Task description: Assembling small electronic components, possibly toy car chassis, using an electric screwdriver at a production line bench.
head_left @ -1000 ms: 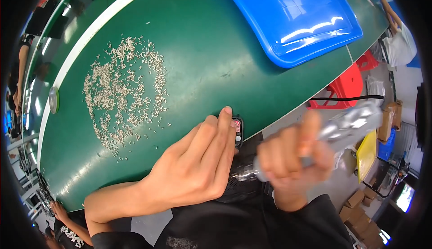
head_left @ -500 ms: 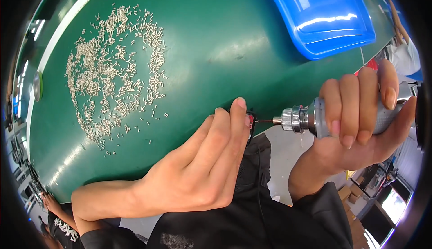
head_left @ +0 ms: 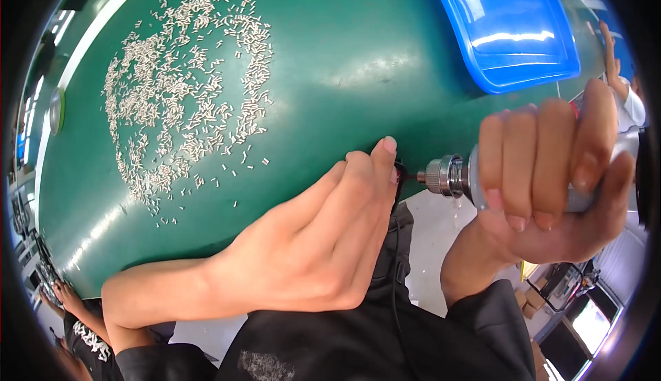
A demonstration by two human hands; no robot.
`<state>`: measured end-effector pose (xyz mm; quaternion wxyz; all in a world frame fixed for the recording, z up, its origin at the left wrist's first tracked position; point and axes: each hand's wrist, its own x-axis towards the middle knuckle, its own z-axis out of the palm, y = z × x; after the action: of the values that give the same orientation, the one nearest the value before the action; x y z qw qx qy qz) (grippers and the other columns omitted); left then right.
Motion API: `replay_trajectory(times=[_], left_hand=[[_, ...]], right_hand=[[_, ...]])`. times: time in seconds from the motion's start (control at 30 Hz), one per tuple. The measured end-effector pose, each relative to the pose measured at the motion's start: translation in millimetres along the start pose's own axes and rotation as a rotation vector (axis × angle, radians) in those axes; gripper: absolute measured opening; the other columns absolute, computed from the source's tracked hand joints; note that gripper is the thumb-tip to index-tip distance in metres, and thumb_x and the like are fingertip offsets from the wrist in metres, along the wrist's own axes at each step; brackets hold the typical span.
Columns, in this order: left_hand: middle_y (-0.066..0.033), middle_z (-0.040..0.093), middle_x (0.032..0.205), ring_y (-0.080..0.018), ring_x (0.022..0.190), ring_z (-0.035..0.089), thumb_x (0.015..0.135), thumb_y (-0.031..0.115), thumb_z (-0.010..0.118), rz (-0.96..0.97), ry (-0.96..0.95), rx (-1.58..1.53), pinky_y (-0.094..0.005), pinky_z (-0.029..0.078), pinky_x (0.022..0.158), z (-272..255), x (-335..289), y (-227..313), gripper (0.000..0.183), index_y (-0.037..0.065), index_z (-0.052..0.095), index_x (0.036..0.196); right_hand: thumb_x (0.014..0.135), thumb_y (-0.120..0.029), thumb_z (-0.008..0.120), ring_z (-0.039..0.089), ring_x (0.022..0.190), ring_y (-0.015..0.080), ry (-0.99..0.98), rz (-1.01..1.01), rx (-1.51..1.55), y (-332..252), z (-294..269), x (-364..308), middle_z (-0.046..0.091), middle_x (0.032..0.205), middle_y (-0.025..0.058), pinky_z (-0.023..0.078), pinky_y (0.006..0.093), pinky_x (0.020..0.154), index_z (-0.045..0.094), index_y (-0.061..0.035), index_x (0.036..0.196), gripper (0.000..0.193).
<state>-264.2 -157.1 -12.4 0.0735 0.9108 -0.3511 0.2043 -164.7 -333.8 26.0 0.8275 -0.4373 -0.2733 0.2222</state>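
**Bit lined up on a tiny part**

Right hand's wrapped firmly around a power screwdriver, left hand has a small dark part gripped by the near edge of the green table. Looks like the driving step to me. Fingers hide most of the part, so can't swear the bit's seated. Next move calls for a straight bit and steady left hand, I'd say.

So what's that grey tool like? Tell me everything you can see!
The grey tool has a rounded body, a ridged, shiny collar that looks like metal, and a thin bit pointing left. The right hand wraps around the body, hiding much of it. The bit's tip is at a small dark piece in the left hand; I can't tell if they touch.
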Motion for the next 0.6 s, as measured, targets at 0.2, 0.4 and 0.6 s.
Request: replay_trajectory(times=[0.2,0.4,0.6], left_hand=[[-0.0256,0.064,0.105,-0.0275,0.084,0.059,0.067,-0.002,0.064,-0.039,0.053,-0.092,-0.0321,0.054,0.072,5,-2,0,0.026,-0.014,0.063,0.089],[-0.0229,0.063,0.104,-0.0277,0.09,0.06,0.067,0.004,0.062,0.025,0.004,-0.081,-0.0336,0.053,0.077,-13,-3,-6,0.029,-0.011,0.064,0.092],[-0.0213,0.06,0.11,-0.0283,0.091,0.062,0.071,0.008,0.06,-0.129,-0.024,-0.153,-0.035,0.052,0.081,-60,-38,11,0.039,-0.006,0.059,0.107]], right_hand=[[0.097,-0.027,0.044,0.04,0.041,0.0087,-0.13,-0.051,-0.062,7,1,3,0.04,0.05,-0.0033,0.036,0.0247,0.047,0.04,-0.0107,0.083,0.022],[0.096,-0.019,0.042,0.03,0.04,0.0089,-0.212,-0.132,0.076,12,7,10,0.036,0.05,-0.0008,0.03,0.0246,0.039,0.041,-0.0056,0.089,0.015],[0.098,-0.039,0.047,0.032,0.039,0.0081,-0.203,-0.249,0.359,2,-3,2,0.036,0.049,-0.0034,0.033,0.0231,0.041,0.044,-0.0078,0.095,0.031]])
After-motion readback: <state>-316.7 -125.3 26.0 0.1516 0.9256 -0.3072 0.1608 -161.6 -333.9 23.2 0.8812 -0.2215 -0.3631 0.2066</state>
